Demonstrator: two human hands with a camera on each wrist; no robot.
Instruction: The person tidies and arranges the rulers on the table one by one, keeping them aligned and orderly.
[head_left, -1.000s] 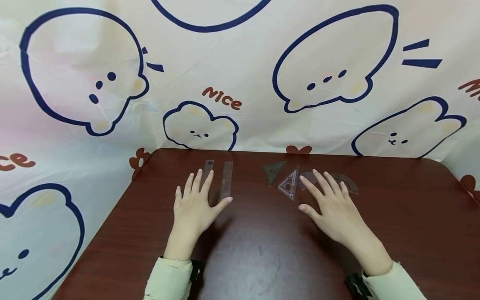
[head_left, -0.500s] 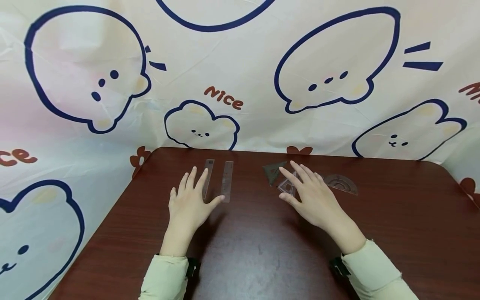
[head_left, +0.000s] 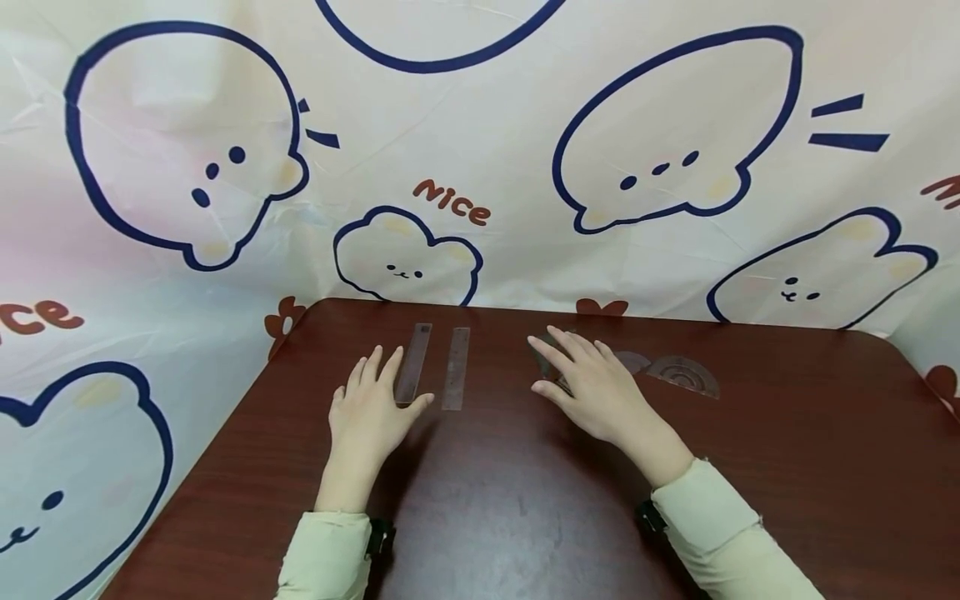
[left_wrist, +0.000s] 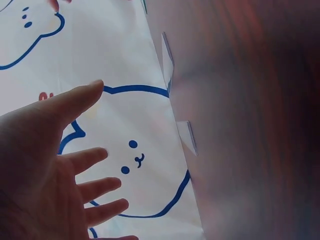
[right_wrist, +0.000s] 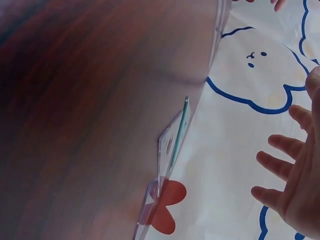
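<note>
Two clear rulers lie side by side on the table: the left ruler and the right ruler. Just left of them is my left hand, fingers spread, holding nothing; the left wrist view also shows its fingers extended. My right hand is spread over the set squares and mostly covers them in the head view. A bit of the green set square shows past its fingers. In the right wrist view the green set square stands out beside a clear set square. No object is in the right hand.
Right of the right hand lie a large clear protractor and a smaller one, partly overlapped by the hand. The dark wooden table meets a cartoon-printed cloth at its back and left edges.
My right hand has moved left from over the protractors to over the set squares, uncovering the protractors. The left hand has drifted slightly left, off the rulers.
</note>
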